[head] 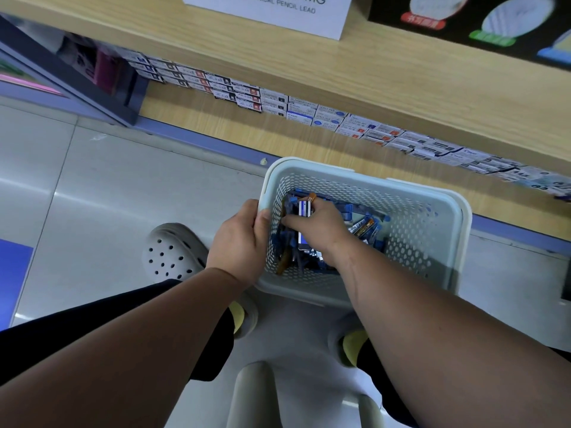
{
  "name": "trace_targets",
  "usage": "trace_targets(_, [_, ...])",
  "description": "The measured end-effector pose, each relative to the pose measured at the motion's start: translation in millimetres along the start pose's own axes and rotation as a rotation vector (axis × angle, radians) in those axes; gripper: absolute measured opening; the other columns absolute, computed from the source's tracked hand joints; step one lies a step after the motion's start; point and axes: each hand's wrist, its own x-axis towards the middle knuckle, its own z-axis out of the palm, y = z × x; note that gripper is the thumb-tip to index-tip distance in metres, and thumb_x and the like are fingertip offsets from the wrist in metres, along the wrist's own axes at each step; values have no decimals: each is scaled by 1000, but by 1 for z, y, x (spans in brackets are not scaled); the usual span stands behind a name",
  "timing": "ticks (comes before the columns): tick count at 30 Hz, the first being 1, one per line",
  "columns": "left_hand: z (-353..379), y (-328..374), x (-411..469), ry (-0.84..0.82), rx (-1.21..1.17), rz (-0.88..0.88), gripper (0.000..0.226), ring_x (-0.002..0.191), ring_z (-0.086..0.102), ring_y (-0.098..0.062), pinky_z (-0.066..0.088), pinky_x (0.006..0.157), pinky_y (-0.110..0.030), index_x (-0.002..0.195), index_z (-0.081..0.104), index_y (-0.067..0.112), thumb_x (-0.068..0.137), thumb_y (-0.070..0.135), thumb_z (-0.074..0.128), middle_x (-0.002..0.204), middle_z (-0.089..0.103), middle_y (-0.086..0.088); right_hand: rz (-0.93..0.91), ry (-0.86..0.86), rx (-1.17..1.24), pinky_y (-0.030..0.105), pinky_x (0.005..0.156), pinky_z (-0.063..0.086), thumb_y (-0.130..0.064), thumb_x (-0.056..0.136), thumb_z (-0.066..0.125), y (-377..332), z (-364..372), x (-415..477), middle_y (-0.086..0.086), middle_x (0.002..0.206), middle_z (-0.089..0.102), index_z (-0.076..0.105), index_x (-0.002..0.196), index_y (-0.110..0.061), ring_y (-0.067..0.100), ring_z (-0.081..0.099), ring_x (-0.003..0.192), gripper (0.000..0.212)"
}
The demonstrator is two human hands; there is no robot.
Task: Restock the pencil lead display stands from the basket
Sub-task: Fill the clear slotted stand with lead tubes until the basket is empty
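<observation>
Our left hand [239, 242] grips the left rim of the white basket [432, 208], which is low over the grey tiled floor [123, 186], just beside a wooden shelf [278, 66] lined with small boxes [309, 109]. Our right hand [315, 225] is inside, among the lead packs [364, 227], pinching a blue-and-white pack [304, 208].

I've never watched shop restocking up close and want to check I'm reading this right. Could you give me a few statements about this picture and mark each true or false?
1. The basket stands on the shelf. False: it is low down in front of the shelf, over the floor.
2. The left hand grips the basket's rim. True.
3. The right hand is up at the shelf. False: it reaches inside the basket, among the lead packs.
4. Small boxes line the shelf in a long row. True.
</observation>
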Motion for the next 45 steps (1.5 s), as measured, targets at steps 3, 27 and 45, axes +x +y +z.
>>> trace_targets(3, [0,0,0,-1,7,6,34,63,51,-27,34,55,-37,94,49,16,104,43,31,66,53,4,46,25,14,34,74,57,-14,81,80,2,-15,-1,-1,95,73,67,96,-25,23,70,90,23])
trace_targets(27, [-8,108,3,-179,25,224,44,72,57,-1,36,63,-8,132,59,28,91,34,70,86,60,13,-181,41,-180,29,60,49,-7,79,79,-46,-83,-74,1,75,69,68,93,-17,12,60,62,19])
trace_targets(45, [-37,155,1,-323,45,38,27,46,49,-15,40,42,-21,123,64,26,102,16,50,110,63,-1,-205,-27,-305,24,50,34,-15,81,77,-65,-124,-122,5,65,55,61,99,-27,15,46,48,26])
